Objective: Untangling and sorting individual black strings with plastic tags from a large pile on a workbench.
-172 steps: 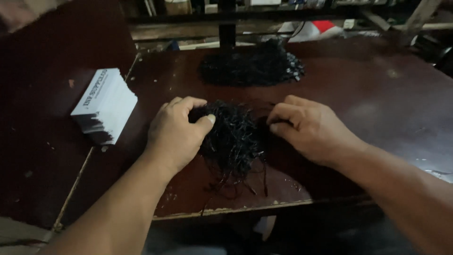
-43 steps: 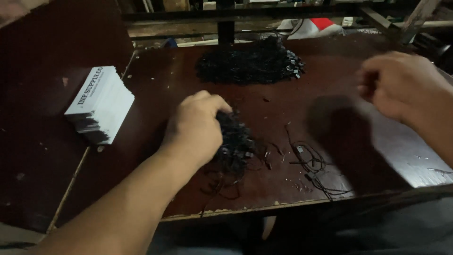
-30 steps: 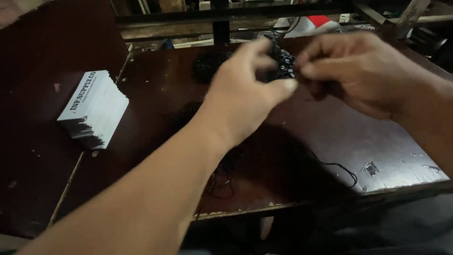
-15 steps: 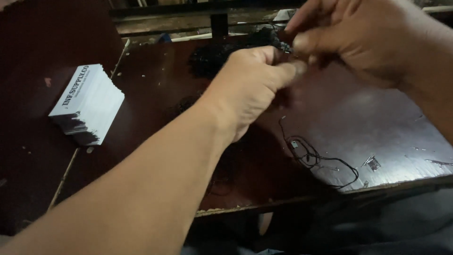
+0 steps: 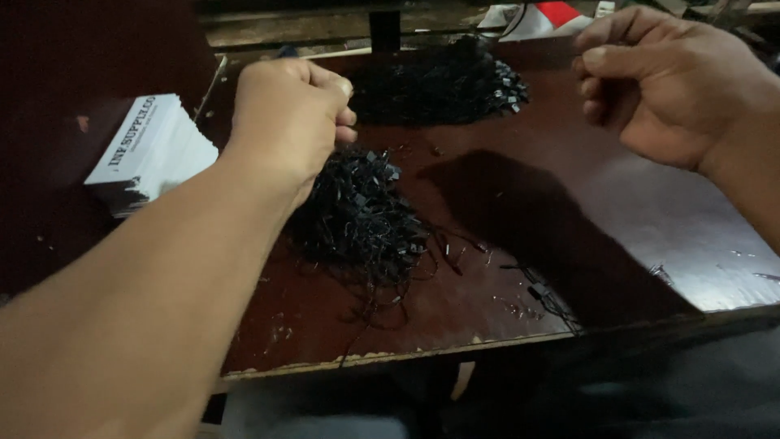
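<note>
Near edge of brown counter (image 5: pixel 666 236): loose black strings (image 5: pixel 540 293), strayed from the pile. Left hand (image 5: pixel 288 122) fisted above near pile of black tag strings (image 5: pixel 357 211), apparently pinching strands; contents hidden. Right hand (image 5: pixel 658 81) raised, fingers curled, contents not discernible. Left side: white card stack (image 5: pixel 154 150), rectangular, dark print on top. Far: second black string pile (image 5: pixel 443 81), set apart, likely sorted.

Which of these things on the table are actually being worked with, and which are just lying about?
In use:
left hand, closed in a fist above the near heap of black strings
right hand, raised with fingers curled
far heap of black strings
loose string near the table edge

Lying about:
stack of white cards
red and white cloth
wooden table
</note>
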